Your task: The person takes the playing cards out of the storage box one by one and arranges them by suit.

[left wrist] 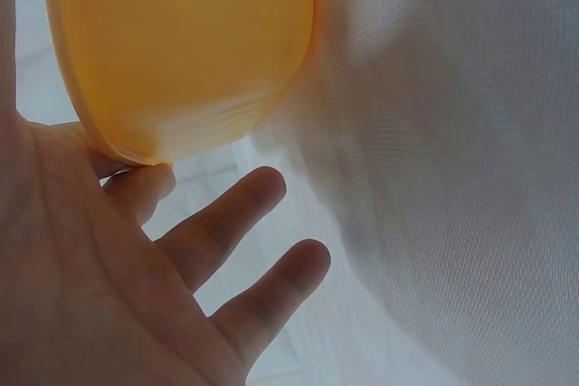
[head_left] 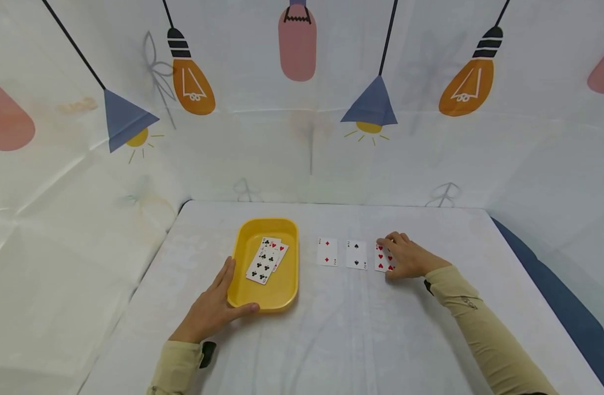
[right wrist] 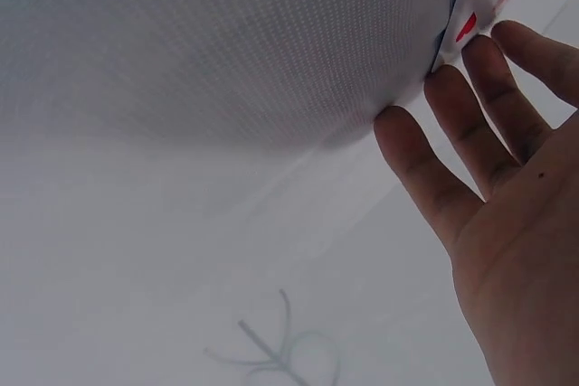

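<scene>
I see hearts card [head_left: 382, 259] face up, partly under right hand [head_left: 409, 257], right of two of spades [head_left: 356, 254]; long axis near-to-far. Can't tell if it's pinching. Left hand [head_left: 210, 308] spread against yellow tray [head_left: 278, 292], same axis.

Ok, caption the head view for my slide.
Left hand touches a yellow tray of playing cards; right hand grips a hearts card beside the two of spades.

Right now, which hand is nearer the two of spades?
Right. The right hand is right of the two of spades, touching the hearts card; the left hand is farther off leftward, touching the yellow tray.
</scene>
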A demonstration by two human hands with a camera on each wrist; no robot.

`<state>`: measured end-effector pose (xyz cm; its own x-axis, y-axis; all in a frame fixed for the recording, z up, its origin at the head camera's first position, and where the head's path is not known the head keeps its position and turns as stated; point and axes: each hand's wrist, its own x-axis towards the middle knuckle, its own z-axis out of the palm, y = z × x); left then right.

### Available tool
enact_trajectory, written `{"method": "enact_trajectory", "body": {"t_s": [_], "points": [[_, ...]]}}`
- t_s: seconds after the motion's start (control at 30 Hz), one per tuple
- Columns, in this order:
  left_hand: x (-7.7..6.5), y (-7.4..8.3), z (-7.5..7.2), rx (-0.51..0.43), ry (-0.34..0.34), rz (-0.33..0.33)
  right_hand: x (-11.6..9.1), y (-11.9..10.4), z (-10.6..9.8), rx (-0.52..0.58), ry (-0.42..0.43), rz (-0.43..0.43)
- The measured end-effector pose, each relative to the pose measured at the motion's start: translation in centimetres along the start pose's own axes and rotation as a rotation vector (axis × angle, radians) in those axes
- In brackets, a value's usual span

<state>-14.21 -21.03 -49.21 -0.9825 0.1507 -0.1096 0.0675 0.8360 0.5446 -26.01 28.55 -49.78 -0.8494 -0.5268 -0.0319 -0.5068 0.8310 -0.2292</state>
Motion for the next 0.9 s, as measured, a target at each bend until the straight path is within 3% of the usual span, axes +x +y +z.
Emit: {"method": "enact_trajectory", "body": {"t_s": [0.37, 0.63, 0.9], "points": [[-0.1, 0.0, 0.1, -0.006, 0.005, 0.004, -0.4, 0.2, 0.3, 0.008, 0.031, 0.001], [-0.1, -0.1, 0.2, -0.014, 0.003, -0.004, -0.5, -0.2, 0.1, 0.067, 0.098, -0.032], [-0.2, -0.3, 0.3, -0.019, 0.014, 0.022, -0.4, -1.2, -0.1, 0.056, 0.190, -0.019]]}}
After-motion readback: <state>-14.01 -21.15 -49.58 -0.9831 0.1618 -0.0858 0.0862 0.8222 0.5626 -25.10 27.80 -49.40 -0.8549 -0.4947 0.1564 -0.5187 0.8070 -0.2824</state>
